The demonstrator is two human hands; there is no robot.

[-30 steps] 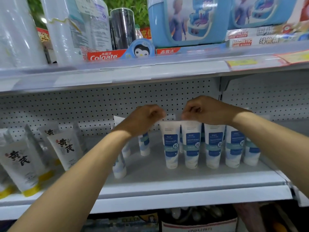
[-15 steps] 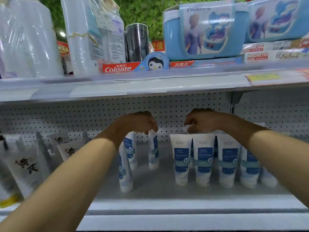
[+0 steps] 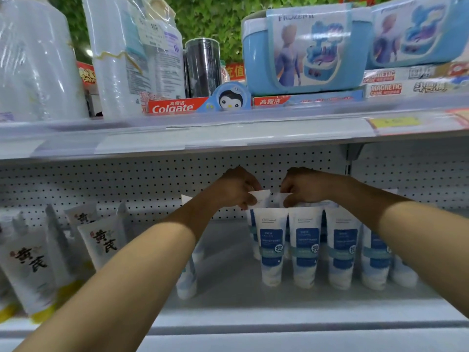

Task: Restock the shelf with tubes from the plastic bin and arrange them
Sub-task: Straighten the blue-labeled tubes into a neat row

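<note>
Several white tubes with blue labels stand cap-down in a front row on the grey shelf. My left hand pinches the flat top of a tube standing behind the row's left end. Next to it, my right hand pinches the top of a second back-row tube. One more blue-label tube stands alone further left, partly hidden by my left forearm. The plastic bin is out of view.
White tubes with black characters and yellow caps lean at the shelf's left end. A pegboard wall backs the shelf. The upper shelf overhangs close above my hands, carrying Colgate boxes and blue lunch boxes.
My left hand has moved right, from the loose tubes at the left to a tube behind the row. Both hands now sit close together. The view has tilted upward.
</note>
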